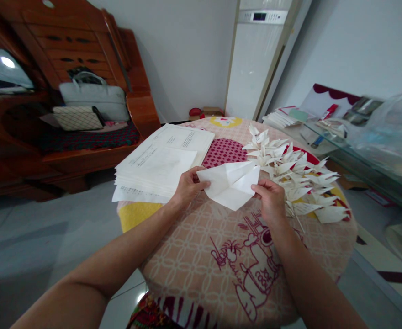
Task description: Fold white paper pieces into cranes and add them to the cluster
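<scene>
Holding a creased white paper [226, 187] between two hands, the person kept it over the middle of the round table [187, 260], though whether it touched the cloth could not be told. The left hand [188, 186] was closed in a pinch on the paper's left corner, thumb uppermost; the right hand [272, 198] had its thumb and fingers closed on the right edge. Between them the sheet was spread, its near edge running to a blunt point.

Room was tighter at the sides. Just beyond the left hand lay a thick paper stack [153, 160], reaching the table's left rim, with a bottom sheet jutting out at its near side. Close past the right hand, pointed folded paper shapes [290, 178] crowded toward the right rim. The widest open stretch was the patterned cloth between the forearms, running to the near edge. A glass-topped table [368, 171] stood beyond the right rim.
</scene>
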{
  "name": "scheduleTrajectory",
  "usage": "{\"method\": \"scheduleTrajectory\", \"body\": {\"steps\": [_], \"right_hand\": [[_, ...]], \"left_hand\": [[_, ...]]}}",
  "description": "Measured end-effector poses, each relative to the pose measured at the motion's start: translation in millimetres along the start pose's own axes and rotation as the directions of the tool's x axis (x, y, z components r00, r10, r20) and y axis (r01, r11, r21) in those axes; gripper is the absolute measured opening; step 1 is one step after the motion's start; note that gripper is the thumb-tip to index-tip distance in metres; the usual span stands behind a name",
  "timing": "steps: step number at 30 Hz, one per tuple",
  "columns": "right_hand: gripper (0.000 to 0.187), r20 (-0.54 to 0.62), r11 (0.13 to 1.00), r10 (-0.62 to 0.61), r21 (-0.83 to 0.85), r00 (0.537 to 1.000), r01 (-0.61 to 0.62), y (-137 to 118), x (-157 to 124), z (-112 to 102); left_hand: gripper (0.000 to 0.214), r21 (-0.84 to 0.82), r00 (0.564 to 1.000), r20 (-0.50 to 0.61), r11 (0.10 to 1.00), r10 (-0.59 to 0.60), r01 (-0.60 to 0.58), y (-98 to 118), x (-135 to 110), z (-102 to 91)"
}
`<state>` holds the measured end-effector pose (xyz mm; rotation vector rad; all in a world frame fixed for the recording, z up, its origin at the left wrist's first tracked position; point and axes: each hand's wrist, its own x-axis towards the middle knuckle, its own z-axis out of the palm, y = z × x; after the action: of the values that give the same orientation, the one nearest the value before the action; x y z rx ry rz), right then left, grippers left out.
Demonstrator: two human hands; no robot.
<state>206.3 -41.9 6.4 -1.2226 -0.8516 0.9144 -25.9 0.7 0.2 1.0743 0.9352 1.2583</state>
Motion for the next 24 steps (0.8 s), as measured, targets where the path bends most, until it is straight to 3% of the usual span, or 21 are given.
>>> {"method": "scheduleTrajectory", "body": {"steps": [5,9,13,17,20,24], "right_hand": [[0.014,-0.023,0.999,-0.043,0.014,0.999,0.043,1.4,0.0,-0.1],[0.017,-0.117,0.994,-0.063,0.086,0.991,0.073,4.3,1.7,0.4],[0.022,-0.145,0.988,-0.100,0.105,0.984,0.115,7.0,3.7,-0.5],[0.022,-0.026,0.982,-0.184,-0.051,0.983,0.183,9.3,4.4,-4.6],[0.019,0.118,0.950,-0.240,-0.177,0.964,0.258,6.4,1.1,-5.2],[0.017,0.264,0.884,-0.282,-0.302,0.923,0.356,-1.0,-6.2,-2.1]], "left_hand": [[0.049,0.030,0.999,-0.019,0.999,-0.035,0.035,4.5,-1.4,0.2],[0.045,0.073,0.998,-0.003,0.995,-0.062,0.062,6.1,-2.1,-2.4],[0.035,0.185,0.972,0.185,0.976,-0.145,0.110,6.4,1.2,-10.2],[0.033,0.381,0.940,0.334,0.922,-0.069,-0.067,9.3,4.7,-15.2],[0.032,0.481,0.953,0.299,0.855,0.048,-0.194,12.7,4.6,-14.6],[0.024,0.499,0.959,0.273,0.841,0.077,-0.209,15.4,1.6,-13.7]]}}
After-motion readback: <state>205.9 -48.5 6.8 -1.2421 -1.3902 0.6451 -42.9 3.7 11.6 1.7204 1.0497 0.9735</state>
